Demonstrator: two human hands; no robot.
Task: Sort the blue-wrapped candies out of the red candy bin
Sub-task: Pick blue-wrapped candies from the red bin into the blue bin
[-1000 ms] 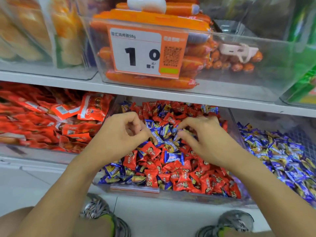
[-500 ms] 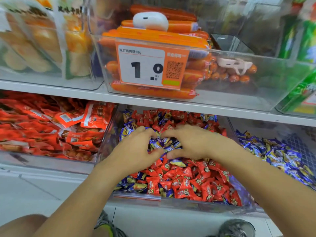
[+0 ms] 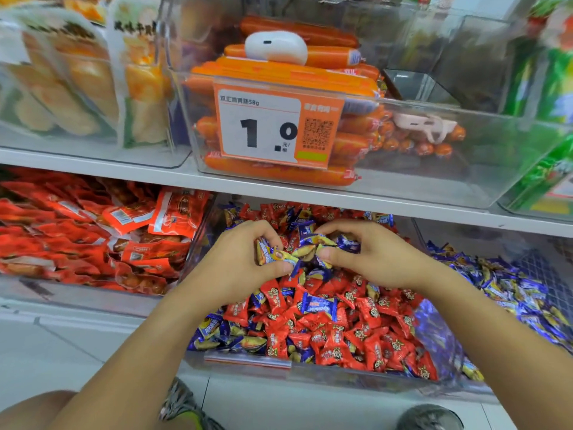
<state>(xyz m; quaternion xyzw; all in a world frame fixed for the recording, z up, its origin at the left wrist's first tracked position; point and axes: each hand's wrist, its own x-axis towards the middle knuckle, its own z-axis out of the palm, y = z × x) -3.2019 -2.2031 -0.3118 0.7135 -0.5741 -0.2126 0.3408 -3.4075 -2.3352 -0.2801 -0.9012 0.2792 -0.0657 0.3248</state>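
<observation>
I see the lower shelf [image 3: 77, 308] carrying three clear bins: red snack packets [image 3: 93, 237], the red candy bin [image 3: 310, 372], and a blue candy bin [image 3: 527, 293].

Both forearms are showing bare from elbow to wrist; no sleeves, watch or rings visible. Person is wearing grey-and-white patterned mesh sneakers: left sneaker [image 3: 183, 405] showing a yellow-green lining at the collar, right grey sneaker toe [image 3: 429, 418] just peeking in at the bottom edge. A bare knee is showing at lower left.

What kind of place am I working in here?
Most likely a small shop's snack aisle: a price tag on a clear sausage bin, shelves of packaged snacks, and loose candies in bulk bins.
</observation>
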